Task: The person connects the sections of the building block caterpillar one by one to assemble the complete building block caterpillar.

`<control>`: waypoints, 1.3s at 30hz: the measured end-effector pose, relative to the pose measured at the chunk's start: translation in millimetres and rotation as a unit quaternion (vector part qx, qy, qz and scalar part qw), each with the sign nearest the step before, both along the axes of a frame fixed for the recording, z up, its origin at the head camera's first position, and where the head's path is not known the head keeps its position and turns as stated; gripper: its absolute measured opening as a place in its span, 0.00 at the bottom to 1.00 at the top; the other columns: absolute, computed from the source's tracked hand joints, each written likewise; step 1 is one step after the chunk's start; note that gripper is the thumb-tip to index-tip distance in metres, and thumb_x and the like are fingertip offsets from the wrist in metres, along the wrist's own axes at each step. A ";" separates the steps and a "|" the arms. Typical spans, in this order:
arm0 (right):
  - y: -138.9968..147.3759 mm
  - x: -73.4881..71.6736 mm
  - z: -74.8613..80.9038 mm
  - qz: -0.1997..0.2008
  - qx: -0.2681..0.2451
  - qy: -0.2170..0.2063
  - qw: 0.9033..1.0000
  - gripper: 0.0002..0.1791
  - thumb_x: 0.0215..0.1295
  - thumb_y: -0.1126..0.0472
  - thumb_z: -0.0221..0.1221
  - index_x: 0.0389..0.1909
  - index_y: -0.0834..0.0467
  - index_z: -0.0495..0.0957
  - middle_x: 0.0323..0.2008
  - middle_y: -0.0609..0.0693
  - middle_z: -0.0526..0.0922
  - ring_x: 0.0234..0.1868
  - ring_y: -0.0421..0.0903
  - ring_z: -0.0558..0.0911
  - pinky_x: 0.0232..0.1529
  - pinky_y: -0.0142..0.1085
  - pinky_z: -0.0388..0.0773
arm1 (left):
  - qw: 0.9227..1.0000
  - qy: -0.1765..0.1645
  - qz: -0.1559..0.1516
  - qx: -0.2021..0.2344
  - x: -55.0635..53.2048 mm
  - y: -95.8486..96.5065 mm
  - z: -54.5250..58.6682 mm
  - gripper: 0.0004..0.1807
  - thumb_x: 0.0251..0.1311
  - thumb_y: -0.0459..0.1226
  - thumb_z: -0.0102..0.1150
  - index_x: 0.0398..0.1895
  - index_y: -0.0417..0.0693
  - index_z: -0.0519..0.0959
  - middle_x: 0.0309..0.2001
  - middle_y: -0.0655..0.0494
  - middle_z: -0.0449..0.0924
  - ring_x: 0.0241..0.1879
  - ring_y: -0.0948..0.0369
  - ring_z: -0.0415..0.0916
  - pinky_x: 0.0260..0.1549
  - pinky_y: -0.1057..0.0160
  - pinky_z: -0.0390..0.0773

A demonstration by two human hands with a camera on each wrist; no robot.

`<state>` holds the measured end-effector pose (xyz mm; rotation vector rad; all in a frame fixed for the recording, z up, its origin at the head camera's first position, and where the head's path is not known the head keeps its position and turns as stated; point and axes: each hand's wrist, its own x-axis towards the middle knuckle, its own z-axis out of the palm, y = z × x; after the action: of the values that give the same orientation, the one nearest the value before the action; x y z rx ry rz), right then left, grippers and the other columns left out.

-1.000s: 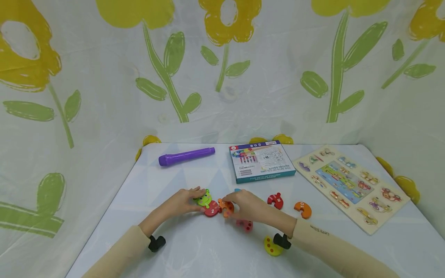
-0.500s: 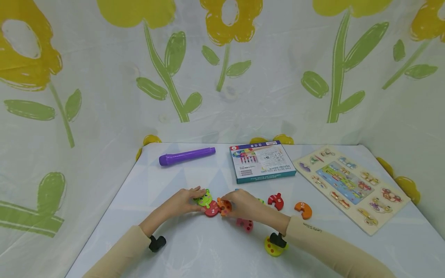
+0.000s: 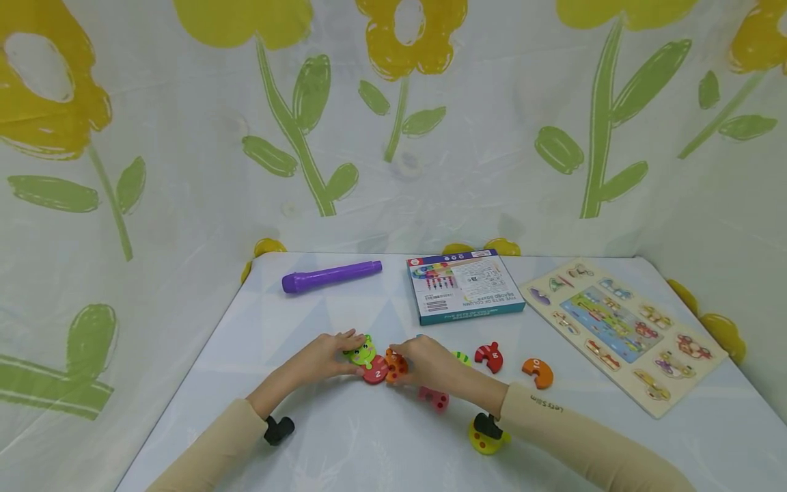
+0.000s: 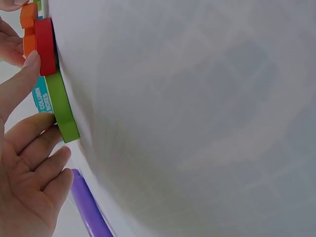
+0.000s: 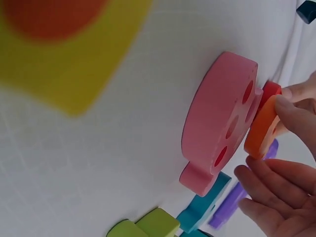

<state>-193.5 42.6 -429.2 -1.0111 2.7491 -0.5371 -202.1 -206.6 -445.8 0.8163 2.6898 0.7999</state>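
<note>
In the head view, my left hand (image 3: 316, 359) holds a green caterpillar-head puzzle piece (image 3: 361, 352) and the red piece (image 3: 374, 372) numbered 2 joined to it. Its thumb is on the red piece (image 4: 45, 47) and its fingers lie along the green head (image 4: 61, 106), as the left wrist view shows. My right hand (image 3: 430, 365) pinches an orange spotted puzzle piece (image 3: 396, 367) against the red one's right side. Whether the two interlock I cannot tell. Just below my right hand lies a pink spotted piece (image 5: 219, 118).
Around my right arm lie a yellow piece (image 3: 486, 439), a red piece (image 3: 489, 357), an orange piece (image 3: 538, 374) and a green striped piece (image 3: 461, 357). Farther back are a purple toy microphone (image 3: 332, 277), a flat box (image 3: 464, 287) and a wooden puzzle board (image 3: 621, 335).
My right hand has moved slightly left and turned the orange piece, bringing it up against the red one. My left hand stays in place on the head and red piece.
</note>
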 end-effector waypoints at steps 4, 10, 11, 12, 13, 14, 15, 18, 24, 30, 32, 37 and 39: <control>-0.4 0.4 1.7 -0.005 0.001 -0.003 1.000 0.33 0.49 0.49 0.73 0.55 0.60 0.80 0.44 0.52 0.86 0.31 0.37 0.73 0.35 0.22 0.74 | 1.000 -0.002 -0.001 0.002 0.5 0.2 1.1 0.37 0.53 0.50 0.68 0.64 0.41 0.72 0.65 0.44 0.67 0.66 0.42 0.61 0.63 0.42 0.62; -1.1 1.2 3.6 -0.011 0.010 0.006 1.000 0.33 0.48 0.46 0.73 0.53 0.61 0.81 0.35 0.49 0.86 0.28 0.38 0.72 0.29 0.24 0.71 | 1.000 0.002 -0.001 -0.003 0.2 -0.1 1.1 0.37 0.54 0.50 0.68 0.64 0.41 0.72 0.65 0.44 0.67 0.66 0.41 0.60 0.63 0.42 0.62; -1.3 1.2 3.4 -0.010 0.010 0.008 1.000 0.33 0.48 0.46 0.73 0.53 0.61 0.81 0.34 0.48 0.86 0.28 0.38 0.71 0.28 0.23 0.71 | 1.000 0.002 0.000 -0.005 0.1 -0.2 1.0 0.37 0.54 0.50 0.68 0.64 0.41 0.72 0.65 0.44 0.67 0.66 0.42 0.60 0.63 0.42 0.62; -1.4 1.3 3.5 -0.009 0.008 0.009 1.000 0.33 0.49 0.46 0.73 0.52 0.61 0.82 0.31 0.47 0.86 0.27 0.38 0.71 0.27 0.23 0.70 | 1.000 0.001 0.000 -0.006 0.2 -0.1 0.9 0.37 0.53 0.50 0.68 0.64 0.42 0.72 0.65 0.45 0.67 0.66 0.42 0.60 0.63 0.42 0.62; -1.5 1.3 3.3 -0.007 0.005 0.010 1.000 0.32 0.49 0.46 0.73 0.52 0.61 0.82 0.29 0.46 0.85 0.26 0.37 0.71 0.27 0.23 0.70 | 1.000 0.000 0.001 -0.006 0.3 0.1 1.0 0.37 0.53 0.50 0.68 0.64 0.42 0.72 0.65 0.45 0.67 0.67 0.43 0.60 0.63 0.43 0.62; -1.6 1.3 3.1 -0.005 0.002 0.011 1.000 0.32 0.49 0.46 0.73 0.52 0.61 0.82 0.27 0.45 0.84 0.25 0.37 0.71 0.26 0.23 0.70 | 1.000 -0.001 0.002 -0.006 0.2 0.2 1.1 0.37 0.53 0.51 0.68 0.64 0.42 0.72 0.65 0.45 0.67 0.67 0.43 0.60 0.63 0.43 0.62; -1.7 1.3 3.0 -0.003 -0.001 0.011 1.000 0.31 0.49 0.47 0.73 0.51 0.61 0.82 0.25 0.44 0.83 0.25 0.37 0.71 0.25 0.23 0.70 | 1.000 -0.002 0.003 -0.007 0.2 0.4 1.3 0.37 0.53 0.51 0.68 0.64 0.42 0.72 0.65 0.45 0.67 0.67 0.43 0.60 0.63 0.43 0.62; -2.0 1.1 2.8 0.001 -0.008 0.011 1.000 0.30 0.50 0.48 0.73 0.51 0.62 0.82 0.20 0.41 0.79 0.23 0.36 0.70 0.22 0.23 0.69 | 1.000 -0.005 0.007 -0.007 0.0 1.0 1.7 0.37 0.53 0.51 0.68 0.64 0.43 0.72 0.65 0.45 0.67 0.67 0.43 0.60 0.63 0.43 0.63; -0.3 0.8 2.9 -0.002 -0.003 0.006 1.000 0.31 0.50 0.47 0.72 0.52 0.61 0.82 0.20 0.41 0.80 0.24 0.37 0.71 0.24 0.23 0.70 | 1.000 -0.006 0.009 -0.010 -0.4 1.2 1.1 0.37 0.53 0.51 0.68 0.64 0.43 0.72 0.65 0.46 0.67 0.67 0.43 0.60 0.63 0.43 0.63; 6.7 2.7 6.3 -0.007 -0.011 -0.006 1.000 0.32 0.50 0.49 0.73 0.55 0.60 0.80 0.47 0.52 0.85 0.43 0.43 0.82 0.44 0.30 0.80 | 1.000 -0.006 0.006 -0.010 -0.9 1.0 0.1 0.37 0.54 0.51 0.67 0.64 0.43 0.72 0.66 0.45 0.67 0.67 0.43 0.60 0.63 0.43 0.62; 9.0 3.2 7.9 -0.008 -0.017 -0.018 1.000 0.33 0.50 0.50 0.73 0.56 0.60 0.79 0.50 0.53 0.84 0.47 0.46 0.82 0.46 0.32 0.81 | 1.000 -0.008 0.006 -0.010 -1.4 0.6 0.1 0.37 0.54 0.51 0.67 0.64 0.43 0.71 0.66 0.45 0.67 0.67 0.42 0.60 0.63 0.42 0.62; 15.7 4.4 14.1 -0.013 -0.024 -0.041 0.999 0.33 0.52 0.51 0.72 0.59 0.59 0.77 0.53 0.52 0.82 0.47 0.47 0.81 0.43 0.31 0.81 | 1.000 -0.011 0.005 -0.014 -1.8 0.9 1.6 0.38 0.54 0.52 0.67 0.64 0.42 0.72 0.66 0.44 0.66 0.67 0.41 0.58 0.63 0.42 0.61; 18.9 5.7 16.6 -0.007 -0.028 -0.040 0.999 0.32 0.52 0.52 0.72 0.59 0.59 0.77 0.53 0.53 0.82 0.49 0.48 0.81 0.45 0.33 0.81 | 1.000 -0.010 0.005 -0.015 -1.5 2.1 2.6 0.38 0.54 0.52 0.67 0.64 0.42 0.72 0.66 0.45 0.67 0.68 0.41 0.58 0.64 0.42 0.61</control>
<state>-187.8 61.5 -412.6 -0.9611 2.6872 -0.6450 -203.6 -204.5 -443.2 0.7842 2.6842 0.7626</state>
